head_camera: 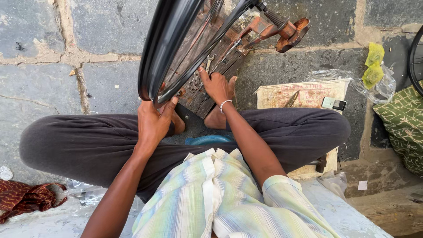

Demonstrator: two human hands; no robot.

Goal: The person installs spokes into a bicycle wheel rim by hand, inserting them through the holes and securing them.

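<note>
The wheel rim (161, 48) is glossy black. The trousers (83, 145) are dark charcoal grey, and the shirt (220, 198) carries pale stripes of green, blue, yellow and white. The wristband (224, 104) is white. The paving stones (35, 88) are grey with tan joints. The bag (403, 123) is green with a cream pattern; the cloth (24, 198) is dark red.

Black bicycle wheel rim (165, 48), glossy, stood on edge and tilted, spokes running in toward a threaded axle at upper right. Lower edge sits above the seated person's lap; wooden tool tray (211, 83) with spanners lies behind it.
</note>
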